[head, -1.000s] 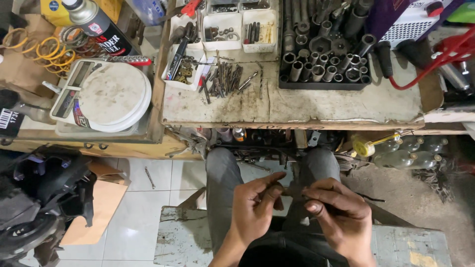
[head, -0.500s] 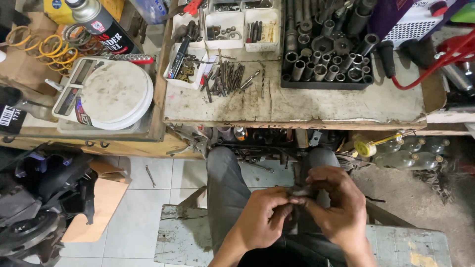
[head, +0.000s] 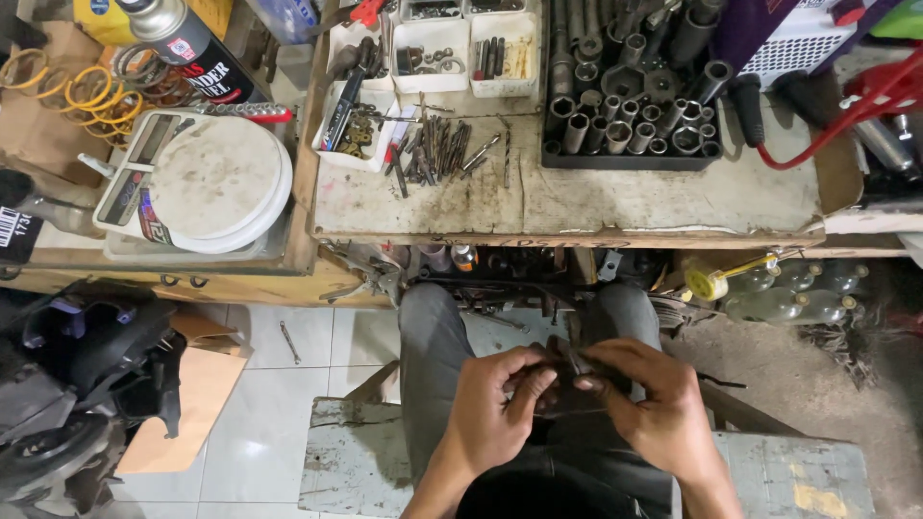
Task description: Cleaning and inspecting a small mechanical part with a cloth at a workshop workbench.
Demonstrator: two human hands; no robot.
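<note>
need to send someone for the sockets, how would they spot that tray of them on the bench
Start at the wooden workbench above the seated person's knees. Toward its back right sits a black tray packed with upright metal sockets, open ends up. The white bins to its left hold small loose parts, and only drill bits lie loose before them.

This is a mechanic's or repair workshop. Above the hands stands a worn, stained wooden workbench (head: 615, 207) with a black tray of steel sockets (head: 625, 115), a loose heap of dark drill bits and screws (head: 437, 149), and small white plastic bins of metal parts (head: 433, 48). Up and to the left of the hands lie a white round-topped scale (head: 207, 183), a black spray can (head: 192, 48) and yellow coiled rings (head: 82, 91). A red cable (head: 836, 115) runs across the bench's upper right. Left of the hands, a dark motorcycle part (head: 67, 384) rests on the white tiled floor (head: 260, 423).
</note>
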